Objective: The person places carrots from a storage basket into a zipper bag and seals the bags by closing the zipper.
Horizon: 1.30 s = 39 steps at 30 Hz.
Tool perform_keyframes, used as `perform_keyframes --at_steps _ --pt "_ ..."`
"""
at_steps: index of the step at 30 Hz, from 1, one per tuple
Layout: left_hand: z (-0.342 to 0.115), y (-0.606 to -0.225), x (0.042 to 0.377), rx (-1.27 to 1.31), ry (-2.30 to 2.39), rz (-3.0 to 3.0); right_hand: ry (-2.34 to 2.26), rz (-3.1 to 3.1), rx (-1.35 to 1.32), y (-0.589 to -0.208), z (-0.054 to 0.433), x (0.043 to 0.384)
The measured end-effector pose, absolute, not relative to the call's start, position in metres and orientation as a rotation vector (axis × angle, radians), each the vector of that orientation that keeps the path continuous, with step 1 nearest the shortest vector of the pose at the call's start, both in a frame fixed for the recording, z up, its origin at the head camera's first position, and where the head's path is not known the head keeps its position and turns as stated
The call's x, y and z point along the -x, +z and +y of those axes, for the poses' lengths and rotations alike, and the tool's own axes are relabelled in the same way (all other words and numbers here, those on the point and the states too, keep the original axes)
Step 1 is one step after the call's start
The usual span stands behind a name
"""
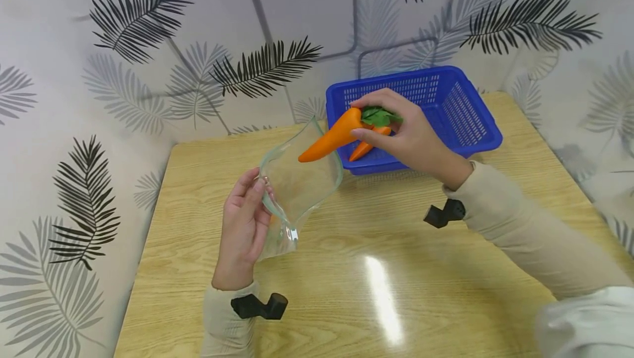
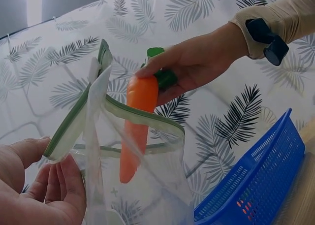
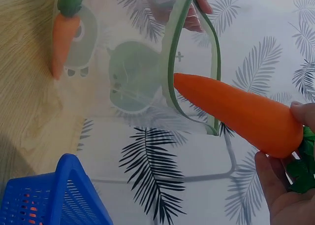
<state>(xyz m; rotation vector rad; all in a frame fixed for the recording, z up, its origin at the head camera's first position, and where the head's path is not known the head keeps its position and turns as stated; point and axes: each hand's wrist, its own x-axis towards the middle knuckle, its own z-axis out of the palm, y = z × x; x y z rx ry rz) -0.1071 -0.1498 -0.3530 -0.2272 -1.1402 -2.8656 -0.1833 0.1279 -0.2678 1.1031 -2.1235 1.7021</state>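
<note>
My left hand point(image 1: 244, 220) pinches the rim of a clear zip bag point(image 1: 309, 193) with a green-edged mouth, which hangs open. With thumb and fingers, my right hand point(image 1: 406, 132) grips a large orange carrot point(image 1: 332, 137) near its green leafy top. The carrot points down to the left; in the left wrist view its tip shows through the bag's clear wall, below the green rim. Low in the bag, a smaller carrot point(image 3: 64, 38) with a green top shows in the right wrist view, beside printed green cartoon figures.
A blue plastic basket point(image 1: 475, 148) with slotted walls stands at the back right of the wooden table point(image 1: 337, 286). Another carrot point(image 1: 364, 150) lies in its near left corner, partly behind my right hand. A leaf-patterned curtain point(image 1: 188, 44) hangs right behind the table.
</note>
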Motion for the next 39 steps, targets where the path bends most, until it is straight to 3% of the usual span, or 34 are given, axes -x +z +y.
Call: perform_keyframes --at_steps 39 --pt "-0.143 -0.353 0.108 0.201 -2.877 -1.157 1.203 -2.177 -1.307 -0.313 0.081 0.211"
